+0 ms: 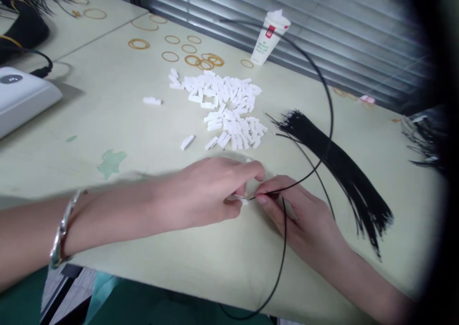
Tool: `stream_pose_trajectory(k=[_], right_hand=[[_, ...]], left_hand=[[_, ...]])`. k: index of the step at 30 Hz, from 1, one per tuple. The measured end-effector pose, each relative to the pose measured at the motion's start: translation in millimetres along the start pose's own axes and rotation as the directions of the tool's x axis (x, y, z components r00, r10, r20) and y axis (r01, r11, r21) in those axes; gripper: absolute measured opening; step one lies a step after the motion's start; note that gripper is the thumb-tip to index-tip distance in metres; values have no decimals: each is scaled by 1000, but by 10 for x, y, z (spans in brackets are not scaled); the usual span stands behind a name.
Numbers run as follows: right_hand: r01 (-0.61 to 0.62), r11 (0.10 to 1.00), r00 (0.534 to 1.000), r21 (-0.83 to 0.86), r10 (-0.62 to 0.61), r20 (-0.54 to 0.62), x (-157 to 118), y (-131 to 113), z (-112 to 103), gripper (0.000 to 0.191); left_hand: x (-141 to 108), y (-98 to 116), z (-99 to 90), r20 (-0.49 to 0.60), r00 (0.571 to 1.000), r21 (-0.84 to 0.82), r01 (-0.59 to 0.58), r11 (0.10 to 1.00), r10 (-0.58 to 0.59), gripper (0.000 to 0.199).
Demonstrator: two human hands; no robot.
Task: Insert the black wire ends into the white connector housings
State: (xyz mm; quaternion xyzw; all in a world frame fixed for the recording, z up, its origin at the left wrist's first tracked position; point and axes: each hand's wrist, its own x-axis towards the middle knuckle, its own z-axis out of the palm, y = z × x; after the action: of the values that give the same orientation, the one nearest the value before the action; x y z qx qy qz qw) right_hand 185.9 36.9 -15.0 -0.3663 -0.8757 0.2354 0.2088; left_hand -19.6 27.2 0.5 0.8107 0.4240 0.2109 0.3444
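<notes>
My left hand (218, 189), with a silver bracelet at the wrist, has its fingers closed on a small white connector (245, 201), mostly hidden by the fingers. Just right of it, my right hand (301, 210) pinches a thin black wire (330, 110) near its tip, which points at the connector. The wire loops up over the table and also hangs down past the front edge. Beyond my hands lies a pile of white connectors (229, 95). A bundle of black wires (340, 162) rests to the right, with a few strands loose beside it.
Rubber bands (204, 61) and a white paper cup (268, 38) stand near the blinds at the back of the table (143, 248). A white device (25, 95) with a black cable sits at the left. More black wires (21, 28) are at the back left and at the far right.
</notes>
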Motion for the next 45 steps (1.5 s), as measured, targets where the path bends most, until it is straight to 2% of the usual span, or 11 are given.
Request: stream_pose_trajectory(k=[10, 20, 24, 29, 36, 39, 41, 43, 45], right_hand=[[36, 998, 999, -46, -37, -14, 3, -15, 1, 8], [220, 973, 972, -75, -225, -65, 18, -56, 22, 21], [215, 975, 974, -51, -218, -58, 28, -54, 27, 24], [267, 962, 959, -65, -272, -84, 44, -55, 51, 20], [239, 971, 968, -11, -239, -69, 52, -72, 67, 23], [180, 982, 983, 62, -178, -44, 54, -66, 54, 18], [49, 986, 998, 160, -54, 31, 54, -52, 14, 14], [-127, 954, 981, 271, 81, 174, 61, -24, -54, 15], [-252, 903, 948, 347, 158, 277, 76, 18, -138, 18]], left_hand=[[5, -4, 4, 14, 1000, 9, 20, 1000, -20, 37], [5, -16, 27, -23, 1000, -4, 5, 1000, -5, 31], [7, -14, 22, -18, 1000, -4, -4, 1000, 4, 26], [9, 14, 0, 19, 1000, -2, -1, 1000, 1, 24], [11, 16, -9, 30, 1000, -76, 9, 997, -7, 26], [16, 15, -1, 21, 1000, -84, 15, 996, -14, 24], [13, 14, -1, 18, 999, -85, 31, 996, -30, 23], [5, 11, -11, 40, 999, -88, 32, 996, -28, 23], [-6, 8, -31, 68, 997, -86, 29, 996, -23, 23]])
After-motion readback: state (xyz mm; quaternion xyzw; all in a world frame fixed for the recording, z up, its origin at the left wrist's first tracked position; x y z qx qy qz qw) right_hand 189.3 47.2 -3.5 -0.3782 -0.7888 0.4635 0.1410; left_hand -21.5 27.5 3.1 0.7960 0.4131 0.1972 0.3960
